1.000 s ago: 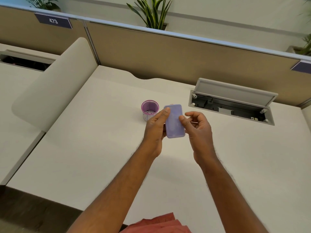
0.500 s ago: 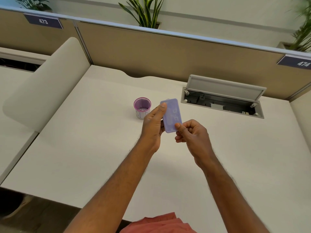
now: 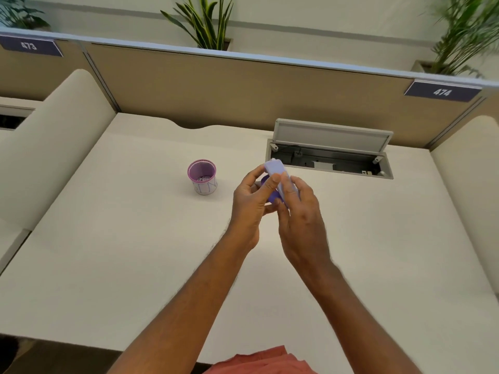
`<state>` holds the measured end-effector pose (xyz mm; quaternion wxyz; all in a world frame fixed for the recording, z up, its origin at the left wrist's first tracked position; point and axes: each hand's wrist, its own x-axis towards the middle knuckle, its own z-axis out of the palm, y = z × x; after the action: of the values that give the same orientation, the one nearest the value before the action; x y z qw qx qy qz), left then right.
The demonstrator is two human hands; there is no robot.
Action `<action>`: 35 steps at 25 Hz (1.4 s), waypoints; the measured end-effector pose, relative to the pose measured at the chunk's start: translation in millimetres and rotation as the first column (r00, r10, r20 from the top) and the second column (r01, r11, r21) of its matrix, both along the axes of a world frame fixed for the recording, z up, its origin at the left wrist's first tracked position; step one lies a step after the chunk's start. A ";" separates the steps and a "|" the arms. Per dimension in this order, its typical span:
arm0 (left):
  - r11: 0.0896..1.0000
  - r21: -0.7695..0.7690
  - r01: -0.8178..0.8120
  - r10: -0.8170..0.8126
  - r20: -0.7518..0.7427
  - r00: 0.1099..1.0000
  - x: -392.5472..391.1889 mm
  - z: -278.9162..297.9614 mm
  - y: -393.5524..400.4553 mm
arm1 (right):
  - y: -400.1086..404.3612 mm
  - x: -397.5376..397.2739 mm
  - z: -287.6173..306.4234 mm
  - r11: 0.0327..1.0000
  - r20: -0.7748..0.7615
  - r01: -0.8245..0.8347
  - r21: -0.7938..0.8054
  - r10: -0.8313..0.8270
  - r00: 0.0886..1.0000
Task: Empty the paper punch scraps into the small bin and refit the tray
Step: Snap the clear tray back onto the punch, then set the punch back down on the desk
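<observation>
At the near edge of the view sat a fold of salmon-red cloth [image 3: 259, 360], and 2 bare forearms rose from there over the pale counter [image 3: 121, 265]. The near counter edge ran across the bottom left, and the wide stretch of surface between that edge and the hands was bare.

Above the middle of the counter the 2 hands met around the lilac paper punch [image 3: 278, 175]. The left hand [image 3: 249, 203] gripped it from the left, thumb pressed against its side and fingers curled behind it. The right hand [image 3: 302, 214] closed over it from the right, fingers [image 3: 290, 184] laid along its pale upper face. A darker purple part [image 3: 274, 195] showed between the palms; whether that was the tray, and whether it was seated, could not be told. The punch was held tilted and clear of the surface.

Just left of the hands and apart from them stood the small bin [image 3: 202, 176], a purple-rimmed round cup, upright, with paper bits in its bottom. Open counter lay all around it.

Beyond the hands, a cable hatch [image 3: 329, 155] was set into the counter with its grey lid propped up. Rounded side screens closed off the left and right edges. A tan partition [image 3: 216, 87] walled the far edge, bearing plates 473 and 474, with plants behind it.
</observation>
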<state>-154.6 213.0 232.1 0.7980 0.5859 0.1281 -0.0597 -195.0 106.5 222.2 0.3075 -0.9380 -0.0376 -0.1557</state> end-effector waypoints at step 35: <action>0.443 0.780 0.442 -0.516 -0.182 0.837 160.1 -184.1 -266.8 | -373.7 147.3 -172.1 0.350 -0.656 0.738 0.577 -0.339 0.674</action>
<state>5.6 -53.7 47.9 0.4043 0.8915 -0.0630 -0.1947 -47.7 -267.3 50.1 0.6279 -0.6492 0.4272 -0.0409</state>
